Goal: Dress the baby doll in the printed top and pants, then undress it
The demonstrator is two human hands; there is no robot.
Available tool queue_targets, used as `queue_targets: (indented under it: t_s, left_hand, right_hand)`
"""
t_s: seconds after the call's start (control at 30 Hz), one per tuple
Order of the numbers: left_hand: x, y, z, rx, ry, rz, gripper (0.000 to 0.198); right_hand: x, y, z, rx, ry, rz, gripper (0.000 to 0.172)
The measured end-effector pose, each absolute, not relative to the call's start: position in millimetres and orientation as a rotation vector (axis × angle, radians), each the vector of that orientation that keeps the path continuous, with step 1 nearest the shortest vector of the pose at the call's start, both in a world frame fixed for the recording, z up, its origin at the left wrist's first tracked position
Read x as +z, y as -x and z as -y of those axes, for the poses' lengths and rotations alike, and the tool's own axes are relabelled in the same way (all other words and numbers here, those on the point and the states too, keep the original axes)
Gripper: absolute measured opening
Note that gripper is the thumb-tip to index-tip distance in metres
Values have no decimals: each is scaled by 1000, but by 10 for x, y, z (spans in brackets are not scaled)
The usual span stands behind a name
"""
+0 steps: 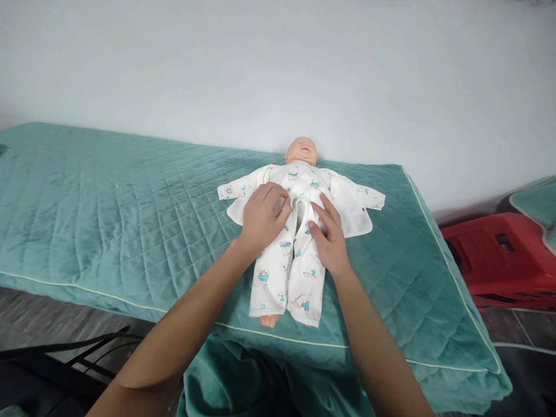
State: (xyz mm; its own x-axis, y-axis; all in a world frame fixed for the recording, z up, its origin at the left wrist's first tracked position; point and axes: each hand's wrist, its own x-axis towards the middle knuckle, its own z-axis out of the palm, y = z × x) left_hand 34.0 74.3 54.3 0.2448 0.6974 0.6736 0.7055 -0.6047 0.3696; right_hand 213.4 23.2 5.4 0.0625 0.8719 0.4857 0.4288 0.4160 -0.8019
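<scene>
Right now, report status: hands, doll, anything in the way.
Left hand curled, grip unclear, near waist of trousers. Right hand, fingers spread, opposite side. Doll face-up on green cover. White top flared both sides; nothing seen blocking hands.

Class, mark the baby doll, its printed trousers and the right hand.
Baby doll (300,152): head view, on its head.
Printed trousers (278,265): head view, on the image-left leg.
Right hand (331,238): head view, on its back.

Soft, even light brightens the wall (278,69), while the dim floor (26,321) seems slightly blurred.
</scene>
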Motion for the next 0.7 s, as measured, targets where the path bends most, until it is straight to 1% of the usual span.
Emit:
queue_targets:
  t_s: [0.1,0.17,0.23,0.33,0.4,0.53,0.7]
  left_hand:
    - [398,-218,-898,-1574,2429,1481,15]
    - [329,-167,-1051,-1686,2492,1518,23]
    - [299,-157,-1225,-1718,2610,1561,31]
    - [328,-203,-1498,-1630,2756,1649,39]
    - [371,-245,-1678,-1495,2755,1662,38]
    - [397,-273,-1989,-1279,2658,1648,27]
    - [318,-134,-2147,-1393,2806,1714,19]
  right_hand:
    - [50,-2125,-183,530,1165,1514,34]
    - [67,-2119,-161,544,1113,1445,27]
    - [112,-2126,-212,564,1087,1359,25]
    - [231,-2173,-522,609,1142,1227,28]
    - [310,-2218,-861,620,1198,1195,31]
    - [332,-2298,-1487,629,1260,1296,23]
    - [202,-2454,-1658,394,1345,1459,18]
